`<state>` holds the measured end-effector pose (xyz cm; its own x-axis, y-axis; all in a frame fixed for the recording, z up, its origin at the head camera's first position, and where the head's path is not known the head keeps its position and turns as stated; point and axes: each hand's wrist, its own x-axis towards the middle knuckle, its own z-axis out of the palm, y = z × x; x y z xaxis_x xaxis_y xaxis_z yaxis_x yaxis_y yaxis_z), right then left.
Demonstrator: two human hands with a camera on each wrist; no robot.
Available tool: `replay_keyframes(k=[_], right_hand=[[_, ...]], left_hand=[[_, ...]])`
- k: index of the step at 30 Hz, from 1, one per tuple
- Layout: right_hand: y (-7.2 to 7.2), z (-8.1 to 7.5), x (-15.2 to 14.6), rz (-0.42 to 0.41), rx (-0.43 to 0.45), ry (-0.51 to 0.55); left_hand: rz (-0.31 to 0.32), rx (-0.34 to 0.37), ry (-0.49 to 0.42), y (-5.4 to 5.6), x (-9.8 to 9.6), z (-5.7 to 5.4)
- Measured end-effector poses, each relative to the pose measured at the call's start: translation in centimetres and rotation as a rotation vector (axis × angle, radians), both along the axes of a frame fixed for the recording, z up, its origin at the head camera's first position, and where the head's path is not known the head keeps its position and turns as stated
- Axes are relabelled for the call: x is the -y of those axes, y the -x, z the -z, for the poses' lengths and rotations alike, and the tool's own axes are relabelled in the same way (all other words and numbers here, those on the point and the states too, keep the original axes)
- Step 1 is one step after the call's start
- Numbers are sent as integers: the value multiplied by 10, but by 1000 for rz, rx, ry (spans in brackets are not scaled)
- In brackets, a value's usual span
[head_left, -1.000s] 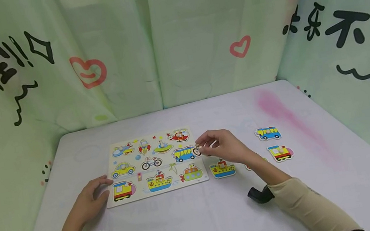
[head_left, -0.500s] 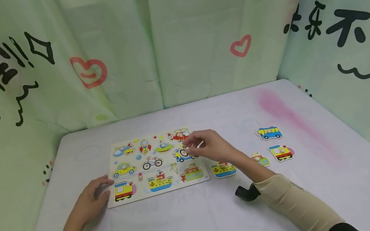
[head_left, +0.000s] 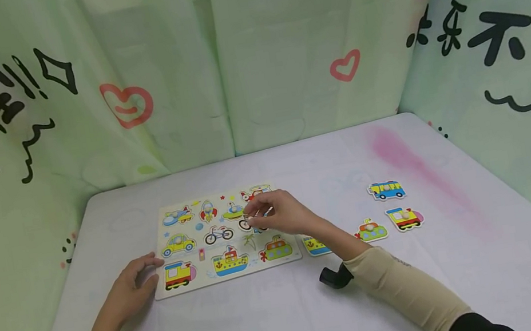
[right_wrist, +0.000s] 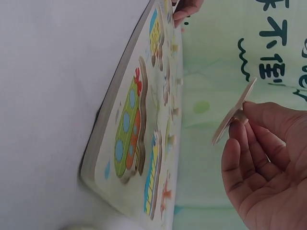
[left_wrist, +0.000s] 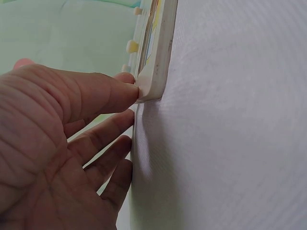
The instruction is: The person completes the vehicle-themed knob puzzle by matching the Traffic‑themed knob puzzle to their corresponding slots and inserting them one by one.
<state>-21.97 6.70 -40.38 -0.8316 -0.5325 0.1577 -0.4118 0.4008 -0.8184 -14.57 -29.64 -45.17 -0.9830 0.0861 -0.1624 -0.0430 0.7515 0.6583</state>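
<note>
A wooden vehicle puzzle board (head_left: 204, 272) lies flat on the table. My right hand (head_left: 281, 214) pinches the small knob of a bicycle puzzle piece (head_left: 245, 225), holding it above the board's middle row, to the right of the bicycle picture (head_left: 218, 234). The right wrist view shows this thin piece (right_wrist: 232, 115) tilted and apart from the board, its picture turned away. My left hand (head_left: 131, 288) touches the board's left edge with thumb and fingers loosely extended; in the left wrist view the thumb (left_wrist: 105, 93) meets the board's corner (left_wrist: 152, 91).
Right of the board lie loose puzzle pieces: a bus (head_left: 386, 191), a train (head_left: 405, 218), a submarine (head_left: 371, 230) and a ship (head_left: 315, 246), partly behind my right forearm. Knobbed pieces such as the car (head_left: 177, 243) sit in the board. A patterned curtain (head_left: 281, 99) surrounds the table.
My right hand has moved left over the board with the bicycle piece, from the board's right edge past the bus picture. The submarine piece has come into view. The left hand stays put.
</note>
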Motion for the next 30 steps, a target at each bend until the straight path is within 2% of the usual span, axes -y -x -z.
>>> replay_keyframes(k=[5,22,30], right_hand=[[2,3,14,-32,-27,-4],[15,14,53,-103,-41,4],[22,21,67,-110,-47,-66]], left_hand=[[0,-3,-9,-1,0,-1],[3,-6,-12,0,1,-1],[-3,6,-26,0,0,-1]])
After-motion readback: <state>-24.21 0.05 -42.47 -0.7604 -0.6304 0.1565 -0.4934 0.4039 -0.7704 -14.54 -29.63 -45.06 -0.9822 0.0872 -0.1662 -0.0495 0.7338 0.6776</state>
